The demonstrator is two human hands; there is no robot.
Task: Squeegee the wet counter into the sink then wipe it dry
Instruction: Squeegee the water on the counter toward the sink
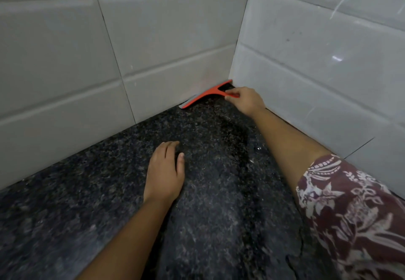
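A dark speckled granite counter (92,203) fills the lower part of the view, meeting white glossy wall tiles (65,60) that form a corner at its far end. Taking that corner as the landmark, the left hand (165,173) lies well short of it, toward the person and a little to its left, resting palm down on the stone with the fingers spread loosely and nothing held in it. Between this hand and the corner the granite shows a darker, glistening wet patch (230,135), with small bright droplets at its right edge. The orange plastic squeegee with a grey rubber blade (206,95) sits right in the corner, its blade lying along the foot of the back wall tiles and its far end touching the side wall. The right hand (246,102) is just beside the corner, toward the person, its fingers closed around the squeegee's short handle. The right forearm stretches back along the side wall to a maroon sleeve with a pale floral print (350,209).
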